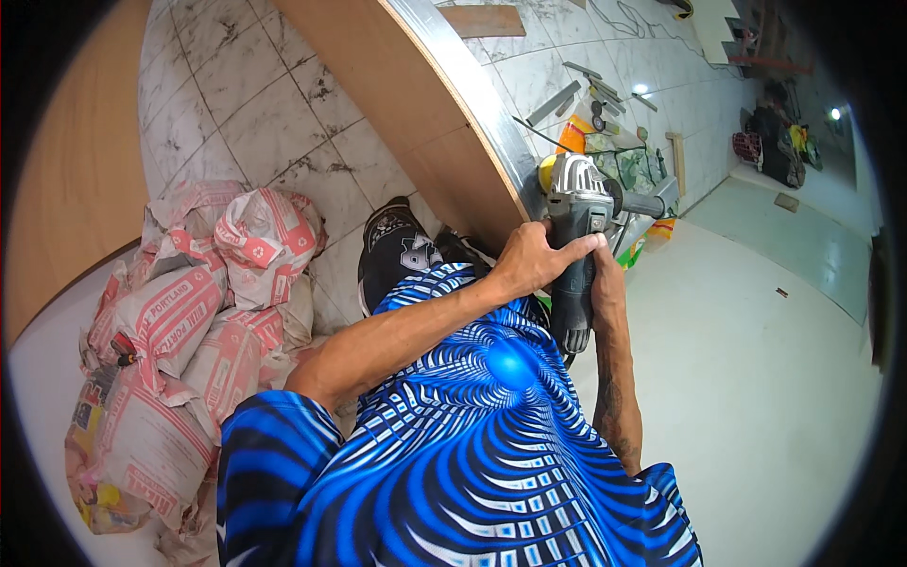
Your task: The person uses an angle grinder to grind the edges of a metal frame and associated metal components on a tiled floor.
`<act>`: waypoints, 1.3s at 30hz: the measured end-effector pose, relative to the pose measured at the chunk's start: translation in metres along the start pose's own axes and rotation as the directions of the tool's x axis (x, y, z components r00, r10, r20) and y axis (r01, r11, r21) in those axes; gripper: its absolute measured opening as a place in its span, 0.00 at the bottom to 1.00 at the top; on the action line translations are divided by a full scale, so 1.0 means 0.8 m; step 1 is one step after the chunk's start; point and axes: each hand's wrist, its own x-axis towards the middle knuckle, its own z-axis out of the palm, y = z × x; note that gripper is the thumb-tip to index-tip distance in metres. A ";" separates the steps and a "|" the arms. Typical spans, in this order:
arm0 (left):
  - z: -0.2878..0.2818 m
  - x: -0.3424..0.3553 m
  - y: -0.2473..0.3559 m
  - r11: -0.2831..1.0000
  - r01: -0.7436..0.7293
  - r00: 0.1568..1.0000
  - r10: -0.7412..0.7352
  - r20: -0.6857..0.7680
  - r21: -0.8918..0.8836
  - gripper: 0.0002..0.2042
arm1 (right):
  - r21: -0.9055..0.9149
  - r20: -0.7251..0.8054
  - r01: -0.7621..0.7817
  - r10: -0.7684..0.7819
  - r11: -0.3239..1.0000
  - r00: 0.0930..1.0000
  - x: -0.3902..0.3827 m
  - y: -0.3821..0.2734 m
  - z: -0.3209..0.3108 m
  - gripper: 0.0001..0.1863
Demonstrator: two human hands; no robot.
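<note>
A grey and black angle grinder with a silver gear head sits against the metal-edged rim of a large brown wooden board. My left hand wraps over the grinder's body from the left, its forefinger stretched along the housing. My right hand grips the same body from the right side, mostly hidden behind the tool. The grinder's side handle points right. Its disc is hidden behind the head and the board's edge. A blue patterned shirt fills the lower middle.
Pink and white cement sacks are piled at the left on the marble tile floor. Metal strips and tools lie on the floor beyond the board. A white surface spreads to the right, and bags sit at the far right.
</note>
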 end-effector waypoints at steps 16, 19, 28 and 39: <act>0.002 -0.001 0.000 1.000 0.018 0.999 -0.017 -0.040 0.014 0.32 | -0.054 0.014 0.024 -0.023 0.998 1.000 0.002 -0.002 0.000 0.27; 0.005 0.001 0.000 1.000 0.019 0.999 -0.018 -0.043 0.009 0.31 | -0.024 0.001 0.022 -0.022 0.999 1.000 0.007 0.004 -0.004 0.27; 0.003 -0.001 0.003 0.996 0.081 0.997 -0.081 -0.011 -0.043 0.31 | -0.049 0.012 -0.003 0.004 0.999 1.000 0.002 -0.004 0.000 0.27; 0.001 -0.002 0.003 0.997 0.037 0.999 -0.037 0.006 -0.063 0.32 | -0.061 0.009 -0.005 0.005 0.998 1.000 0.002 -0.003 -0.002 0.26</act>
